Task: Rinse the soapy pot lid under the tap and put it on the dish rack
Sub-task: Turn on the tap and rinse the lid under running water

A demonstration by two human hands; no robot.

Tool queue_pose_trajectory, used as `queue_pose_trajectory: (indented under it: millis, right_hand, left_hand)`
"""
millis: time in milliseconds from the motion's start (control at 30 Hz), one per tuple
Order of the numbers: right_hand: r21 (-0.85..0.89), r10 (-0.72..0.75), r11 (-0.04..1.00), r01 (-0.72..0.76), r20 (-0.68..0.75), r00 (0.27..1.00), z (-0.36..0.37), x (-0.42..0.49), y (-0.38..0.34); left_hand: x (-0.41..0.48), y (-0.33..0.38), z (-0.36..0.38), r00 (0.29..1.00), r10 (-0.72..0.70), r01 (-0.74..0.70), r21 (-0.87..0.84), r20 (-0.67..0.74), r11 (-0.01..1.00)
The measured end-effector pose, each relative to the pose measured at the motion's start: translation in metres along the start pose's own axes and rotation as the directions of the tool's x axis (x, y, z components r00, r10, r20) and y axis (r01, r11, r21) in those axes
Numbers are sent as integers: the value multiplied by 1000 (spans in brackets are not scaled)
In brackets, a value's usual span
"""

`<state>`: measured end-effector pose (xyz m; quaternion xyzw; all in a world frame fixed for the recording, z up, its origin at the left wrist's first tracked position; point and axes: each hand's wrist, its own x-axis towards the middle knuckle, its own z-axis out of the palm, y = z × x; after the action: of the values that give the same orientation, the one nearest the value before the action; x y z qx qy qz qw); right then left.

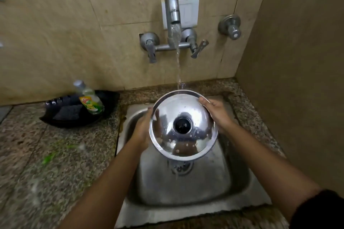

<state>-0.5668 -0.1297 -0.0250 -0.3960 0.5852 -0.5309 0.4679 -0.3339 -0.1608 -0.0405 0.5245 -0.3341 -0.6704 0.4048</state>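
From the head camera, a round, shiny stainless-steel pot lid (pixel 183 126) with a black knob in its middle is held tilted over the square steel sink (pixel 186 189), its domed top facing the camera. The left hand (pixel 142 130) has its grip closed on the lid's left rim, fingers tucked behind the metal. The right hand (pixel 216 110) has its grip closed on the upper right rim, thumb lying along the edge. A thin stream of water (pixel 177 65) runs from the curved grey metal wall tap (pixel 172 5) and meets the lid's far edge. Water drops and a few pale flecks sit on the lid's lower half. Below the lid the sink's round drain (pixel 180 167) shows. On the speckled granite counter (pixel 46 163), left of the sink, a black plastic tray (pixel 78 109) holds a leaning clear bottle of green dish soap (pixel 89 98) with a yellow label and a dark scrub pad (pixel 68 112)
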Motion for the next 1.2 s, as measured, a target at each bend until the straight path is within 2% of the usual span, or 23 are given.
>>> queue_pose_trajectory:
  millis: [67, 133, 200, 233, 267, 300, 400, 500, 567, 600, 633, 700, 733, 767, 833, 900, 933, 967, 1000, 1067, 1100, 1133, 1200]
  right_hand:
    - [24, 69, 997, -68, -44, 997, 4, 7, 11]
    - [-60, 32, 997, -39, -108, 994, 8, 13, 22]
    - [-320, -110, 946, 47, -183, 977, 17, 19, 20]
    - [-504, -212, 859, 88, -194, 958, 25, 21, 15]
    - [-657, -312, 738, 151, -135, 940, 33, 25, 8]
    - [-751, -390, 611, 251, -9, 921, 42, 29, 1]
    - [-766, -422, 297, 571, 431, 798, 58, 44, -19]
    - [-626, -405, 176, 760, 657, 636, 66, 47, -30]
    - [-577, -462, 135, 805, 682, 567, 68, 46, -31]
    - [-587, -499, 162, 793, 644, 580, 66, 46, -30]
    - [-628, -523, 242, 740, 558, 644, 60, 49, -26]
    - [-666, -482, 528, 526, 274, 832, 45, 56, -23]
    - [-616, -440, 660, 430, 147, 886, 40, 60, -21]
    - [-580, -416, 718, 386, 87, 905, 37, 62, -22]
    - [-616, -408, 677, 403, 142, 902, 41, 61, -32]
    - [-680, -382, 508, 529, 373, 846, 56, 55, -44]
    - [-672, -376, 447, 590, 457, 806, 62, 52, -50]
    - [-654, -383, 449, 609, 475, 792, 64, 52, -52]
    - [-627, -396, 518, 582, 427, 813, 62, 55, -52]
    - [-515, -383, 736, 440, 220, 897, 51, 60, -50]
    - [-466, -364, 794, 390, 149, 920, 46, 61, -49]
    - [-481, -352, 797, 366, 122, 928, 43, 62, -49]
    - [-589, -341, 705, 395, 207, 917, 48, 60, -53]
  left_hand:
    - [-4, 5, 3, 983, 182, -175, 154, -34, 972]
    - [-8, 8, 6, 954, 296, -281, 195, -47, 939]
    - [-10, 11, 10, 939, 335, -314, 213, -70, 925]
    - [-9, 13, 12, 935, 349, -325, 231, -71, 917]
    - [-9, 15, 14, 928, 365, -338, 253, -67, 906]
    - [-8, 17, 15, 923, 381, -351, 282, -58, 893]
    - [-9, 27, 17, 892, 451, -415, 348, -23, 840]
    - [-10, 34, 18, 861, 502, -483, 432, 79, 762]
    - [-10, 38, 19, 853, 502, -506, 468, 146, 724]
    - [-11, 40, 19, 852, 503, -508, 467, 147, 724]
    - [-13, 41, 19, 850, 511, -509, 449, 127, 734]
    - [-15, 41, 17, 857, 515, -492, 357, 35, 794]
    - [-16, 42, 16, 870, 494, -470, 305, 0, 828]
    - [-17, 45, 13, 889, 458, -440, 287, 5, 851]
    - [-11, 56, 11, 930, 345, -366, 371, 123, 853]
    - [-4, 68, 10, 932, 252, -352, 482, 260, 803]
    - [-1, 72, 11, 919, 261, -380, 489, 294, 785]
    - [0, 72, 13, 908, 299, -409, 467, 292, 784]
    - [1, 71, 14, 902, 352, -430, 442, 251, 787]
    - [-1, 66, 13, 894, 430, -445, 378, 127, 812]
    - [-2, 63, 12, 898, 427, -436, 332, 103, 837]
    - [-2, 61, 11, 911, 396, -413, 303, 116, 859]
    - [1, 66, 11, 926, 316, -374, 383, 207, 845]
